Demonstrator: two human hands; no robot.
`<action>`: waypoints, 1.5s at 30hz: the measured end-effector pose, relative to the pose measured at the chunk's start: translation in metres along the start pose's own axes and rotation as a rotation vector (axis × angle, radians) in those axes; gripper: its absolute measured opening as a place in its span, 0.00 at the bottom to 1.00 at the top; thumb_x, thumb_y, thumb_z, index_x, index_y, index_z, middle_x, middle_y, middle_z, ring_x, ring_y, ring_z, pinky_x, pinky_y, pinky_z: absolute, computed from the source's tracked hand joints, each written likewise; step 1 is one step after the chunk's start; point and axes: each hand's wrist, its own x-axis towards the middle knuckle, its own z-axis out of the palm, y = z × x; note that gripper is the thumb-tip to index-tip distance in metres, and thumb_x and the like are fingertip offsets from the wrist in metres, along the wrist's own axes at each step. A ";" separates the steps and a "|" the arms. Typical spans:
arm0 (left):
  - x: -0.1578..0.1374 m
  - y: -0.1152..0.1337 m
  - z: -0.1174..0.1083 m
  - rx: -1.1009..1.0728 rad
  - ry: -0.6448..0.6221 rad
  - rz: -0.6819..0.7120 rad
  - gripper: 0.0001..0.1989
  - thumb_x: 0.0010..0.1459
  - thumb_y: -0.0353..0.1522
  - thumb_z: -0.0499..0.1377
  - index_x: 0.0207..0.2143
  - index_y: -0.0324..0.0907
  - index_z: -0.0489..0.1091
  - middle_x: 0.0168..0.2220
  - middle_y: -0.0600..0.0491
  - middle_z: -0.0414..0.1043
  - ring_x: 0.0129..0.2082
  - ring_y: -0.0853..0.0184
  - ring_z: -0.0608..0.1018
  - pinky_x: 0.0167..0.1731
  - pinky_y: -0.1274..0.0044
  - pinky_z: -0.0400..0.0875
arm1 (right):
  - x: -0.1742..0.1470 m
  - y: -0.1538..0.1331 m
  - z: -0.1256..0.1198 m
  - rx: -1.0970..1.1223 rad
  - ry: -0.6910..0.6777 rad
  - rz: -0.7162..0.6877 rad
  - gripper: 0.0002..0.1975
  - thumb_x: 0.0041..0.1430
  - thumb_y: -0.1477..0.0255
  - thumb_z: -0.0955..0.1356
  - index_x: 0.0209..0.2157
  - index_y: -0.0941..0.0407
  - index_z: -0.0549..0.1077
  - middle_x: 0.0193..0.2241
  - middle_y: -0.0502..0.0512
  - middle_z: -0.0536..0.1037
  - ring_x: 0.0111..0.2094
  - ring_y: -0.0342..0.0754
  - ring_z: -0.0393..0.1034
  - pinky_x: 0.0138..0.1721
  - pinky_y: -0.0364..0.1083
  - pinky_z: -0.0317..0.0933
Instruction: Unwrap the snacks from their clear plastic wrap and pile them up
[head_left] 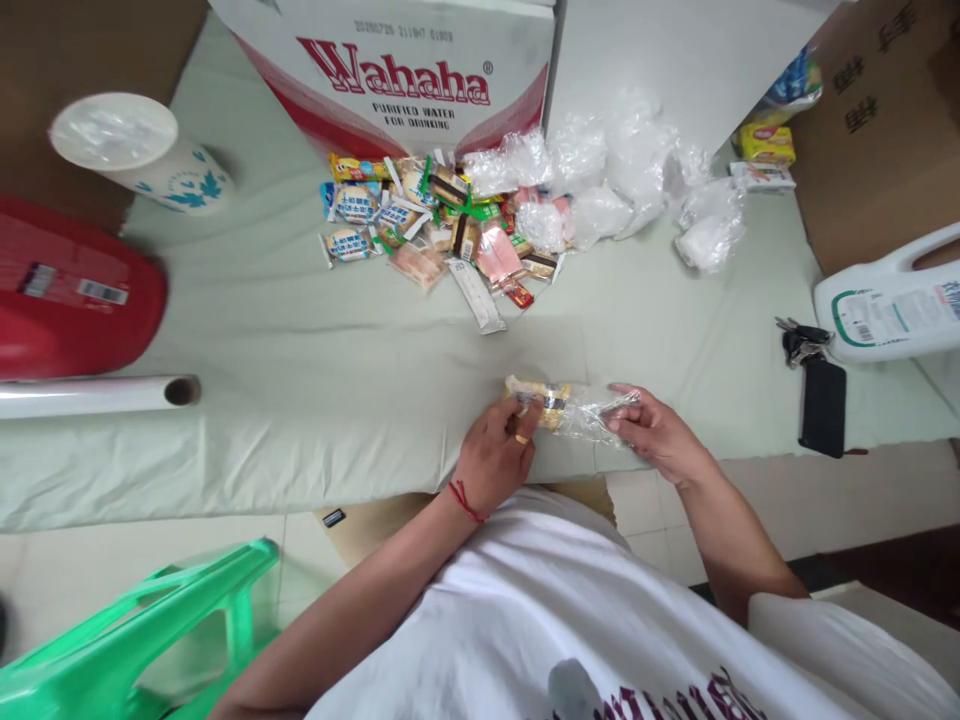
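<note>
Left forearm (360, 600): one, bare, slanting forward and inward from the lower left of the view. Left wrist (455, 505): roughly in line with the forearm. Left hand (496, 448): back uppermost, fingers bent and bearing downward, closed in a light grip. Right forearm (735, 520): one, bare, angled forward and inward from the lower right. Right hand (660, 432): turned leftward, thumb and forefinger pinched. Hands: near each other, apart, before the torso.

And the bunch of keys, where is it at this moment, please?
In the head view, the bunch of keys lies at the right of the table, beside the white jug and next to the flat black case.
</note>
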 end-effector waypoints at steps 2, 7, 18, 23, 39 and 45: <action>0.000 0.000 0.000 -0.002 0.005 0.000 0.33 0.64 0.26 0.53 0.71 0.48 0.57 0.49 0.44 0.70 0.41 0.61 0.74 0.42 0.71 0.75 | -0.002 0.002 -0.004 -0.004 -0.025 -0.019 0.28 0.44 0.53 0.81 0.42 0.54 0.76 0.26 0.46 0.70 0.21 0.37 0.51 0.20 0.39 0.42; -0.001 -0.001 0.001 0.003 -0.020 -0.005 0.34 0.64 0.25 0.54 0.71 0.48 0.57 0.50 0.43 0.70 0.42 0.61 0.75 0.43 0.70 0.75 | -0.019 0.017 -0.052 0.003 0.145 -0.067 0.22 0.45 0.54 0.81 0.32 0.54 0.76 0.22 0.44 0.64 0.20 0.37 0.48 0.20 0.41 0.42; -0.001 -0.002 -0.001 0.094 -0.053 0.028 0.33 0.65 0.26 0.55 0.71 0.49 0.58 0.49 0.43 0.71 0.39 0.61 0.75 0.40 0.70 0.75 | 0.036 -0.042 -0.008 -0.568 -0.058 -0.300 0.24 0.58 0.51 0.74 0.50 0.52 0.76 0.39 0.54 0.82 0.40 0.52 0.76 0.40 0.49 0.69; -0.002 0.001 -0.001 0.084 -0.079 0.007 0.35 0.63 0.24 0.56 0.71 0.52 0.58 0.50 0.42 0.70 0.41 0.61 0.75 0.44 0.68 0.76 | 0.016 -0.022 -0.009 -0.668 -0.266 -0.259 0.13 0.62 0.59 0.70 0.31 0.54 0.73 0.26 0.47 0.72 0.28 0.45 0.66 0.29 0.44 0.61; 0.008 0.005 -0.008 0.134 -0.131 0.076 0.14 0.67 0.25 0.56 0.47 0.47 0.78 0.52 0.43 0.74 0.45 0.59 0.76 0.42 0.69 0.71 | 0.013 -0.049 0.107 -0.314 0.025 -0.340 0.08 0.60 0.64 0.69 0.36 0.53 0.73 0.24 0.48 0.73 0.23 0.44 0.67 0.25 0.43 0.63; 0.001 -0.006 -0.021 -0.340 -0.030 0.022 0.12 0.66 0.27 0.54 0.45 0.40 0.77 0.52 0.40 0.75 0.51 0.57 0.78 0.48 0.66 0.77 | 0.002 -0.038 0.121 -0.675 -0.018 -0.663 0.20 0.71 0.60 0.63 0.54 0.56 0.77 0.45 0.63 0.76 0.45 0.54 0.74 0.48 0.54 0.72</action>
